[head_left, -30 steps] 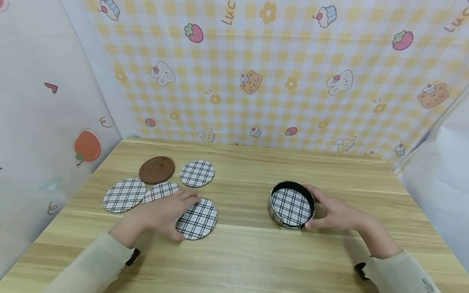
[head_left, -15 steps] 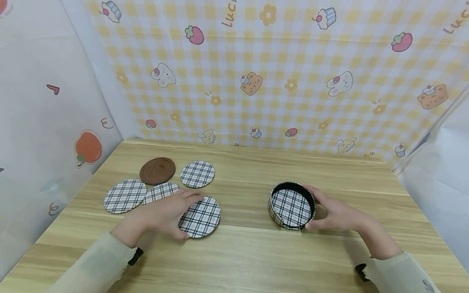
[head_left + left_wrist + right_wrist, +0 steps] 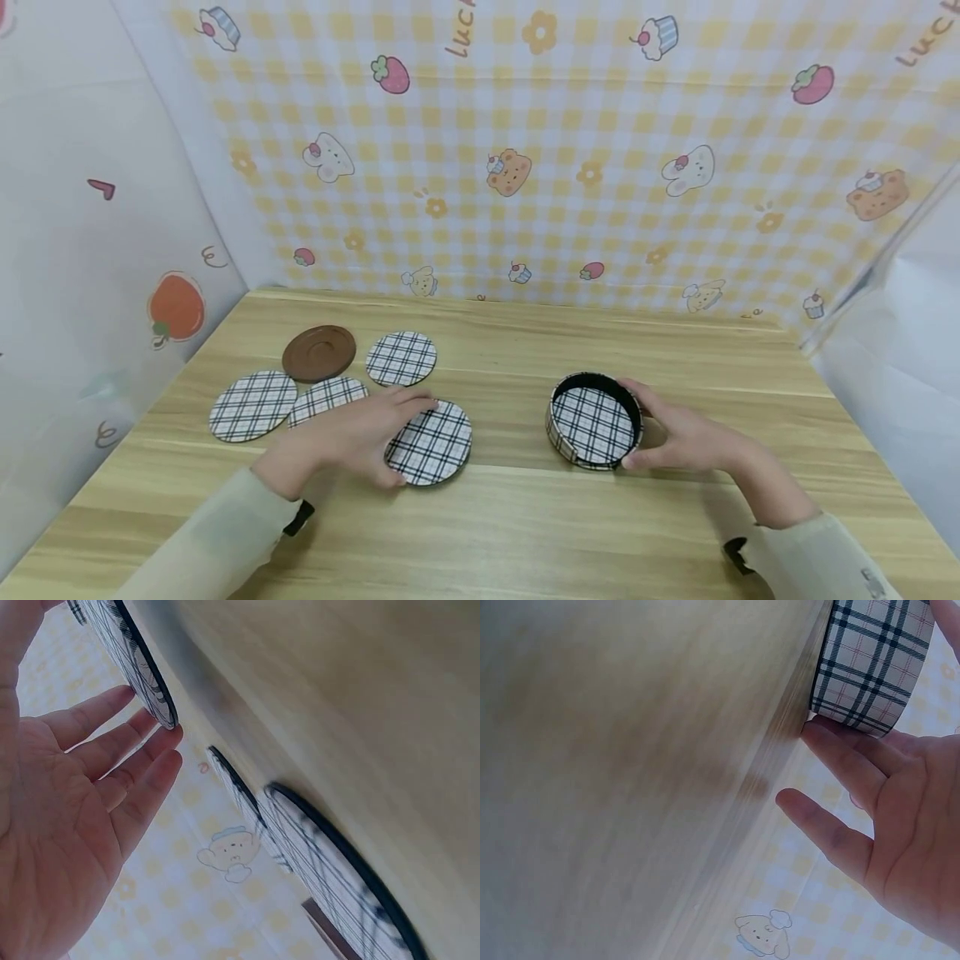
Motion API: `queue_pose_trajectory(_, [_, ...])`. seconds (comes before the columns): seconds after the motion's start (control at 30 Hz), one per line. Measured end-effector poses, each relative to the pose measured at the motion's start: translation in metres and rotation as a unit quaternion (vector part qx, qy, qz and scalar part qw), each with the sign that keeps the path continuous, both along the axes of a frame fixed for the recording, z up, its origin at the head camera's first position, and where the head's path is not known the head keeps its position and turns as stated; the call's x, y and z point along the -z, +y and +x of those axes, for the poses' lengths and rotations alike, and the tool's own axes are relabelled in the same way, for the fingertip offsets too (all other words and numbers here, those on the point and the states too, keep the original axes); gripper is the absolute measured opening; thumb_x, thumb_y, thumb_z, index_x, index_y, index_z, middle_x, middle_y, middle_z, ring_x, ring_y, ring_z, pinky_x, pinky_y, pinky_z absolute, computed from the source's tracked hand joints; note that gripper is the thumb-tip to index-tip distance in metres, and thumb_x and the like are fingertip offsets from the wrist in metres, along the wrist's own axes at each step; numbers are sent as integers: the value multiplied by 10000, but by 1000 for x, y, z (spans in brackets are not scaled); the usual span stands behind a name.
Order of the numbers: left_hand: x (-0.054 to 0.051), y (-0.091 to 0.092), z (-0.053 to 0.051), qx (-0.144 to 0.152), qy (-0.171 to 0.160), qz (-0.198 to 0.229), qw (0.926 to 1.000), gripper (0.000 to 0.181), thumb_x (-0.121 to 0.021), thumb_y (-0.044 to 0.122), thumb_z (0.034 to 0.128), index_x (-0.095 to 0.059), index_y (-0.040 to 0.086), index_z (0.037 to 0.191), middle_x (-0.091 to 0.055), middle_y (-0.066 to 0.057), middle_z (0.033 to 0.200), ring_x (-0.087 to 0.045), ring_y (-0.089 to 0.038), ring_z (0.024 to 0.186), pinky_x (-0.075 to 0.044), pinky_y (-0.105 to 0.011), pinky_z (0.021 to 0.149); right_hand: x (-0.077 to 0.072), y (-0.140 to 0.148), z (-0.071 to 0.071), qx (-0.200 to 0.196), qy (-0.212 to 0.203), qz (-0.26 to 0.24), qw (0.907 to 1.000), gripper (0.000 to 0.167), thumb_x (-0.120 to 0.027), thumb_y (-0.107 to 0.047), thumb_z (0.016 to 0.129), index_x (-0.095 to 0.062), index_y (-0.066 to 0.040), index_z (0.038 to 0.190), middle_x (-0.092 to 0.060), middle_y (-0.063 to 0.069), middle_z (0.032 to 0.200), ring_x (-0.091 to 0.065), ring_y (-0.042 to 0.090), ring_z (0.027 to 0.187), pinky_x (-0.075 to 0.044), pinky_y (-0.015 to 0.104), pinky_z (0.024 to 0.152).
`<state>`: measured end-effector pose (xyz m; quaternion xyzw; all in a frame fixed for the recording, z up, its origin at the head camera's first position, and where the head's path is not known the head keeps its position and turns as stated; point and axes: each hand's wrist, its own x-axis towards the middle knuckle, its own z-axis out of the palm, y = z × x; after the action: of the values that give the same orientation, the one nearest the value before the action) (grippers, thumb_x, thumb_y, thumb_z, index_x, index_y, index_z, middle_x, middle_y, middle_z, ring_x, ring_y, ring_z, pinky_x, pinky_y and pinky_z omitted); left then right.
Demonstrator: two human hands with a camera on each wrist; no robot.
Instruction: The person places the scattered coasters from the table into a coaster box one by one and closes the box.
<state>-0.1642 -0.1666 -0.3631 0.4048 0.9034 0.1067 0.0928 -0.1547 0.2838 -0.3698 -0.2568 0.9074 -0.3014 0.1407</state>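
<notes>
Black-and-white coaster (image 3: 430,443): pinched at the rim, seemingly just off the tabletop (image 3: 525,533), left of the plaid holder (image 3: 874,664).
Left hand (image 3: 360,435): fairly wide, holding that coaster, thumb on the near edge, fingers on the far.
Right hand (image 3: 690,437): curved round the outer wall of the holder.
Slip risk: possible drop or tilt, from so thin an edge and so slight a hold.
Skid risk: possible slide or turn of the holder, if nudged against a loose grip.
Loose coasters (image 3: 253,406): three, flat near the left hand, one partly hidden by it, brown disc (image 3: 319,352) just beside.
Tabletop: pale, streaked wood grain.
Backdrop (image 3: 465,117): yellow-checked cloth with cartoon prints, white sheeting (image 3: 127,242) either side.
</notes>
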Motion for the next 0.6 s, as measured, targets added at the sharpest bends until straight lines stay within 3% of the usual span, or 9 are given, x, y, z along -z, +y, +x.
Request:
queue_pose_trajectory(0.23, [-4, 12, -2, 20, -118, 52, 9999, 1005, -826, 375, 667, -389, -8, 1487, -378, -204, 1554, -368, -380, 1434, -357, -510, 1164, 1, 0, -1, -18, -47, -49, 10000, 1082, -802, -403, 808, -134, -7, 1562, -434, 321, 1471, -417, 535, 1341, -353, 731, 1028])
queue_pose_trajectory(0.6, [-9, 33, -10, 445, 77, 228, 9987, 981, -816, 366, 677, -396, -11, 1479, -404, -209, 1532, -375, -357, 1434, -329, -514, 1183, 3, 2, -1, 14, -25, -43, 10000, 1087, -801, -410, 807, -132, -11, 1565, -407, 321, 1492, -402, 538, 1351, -350, 728, 1033])
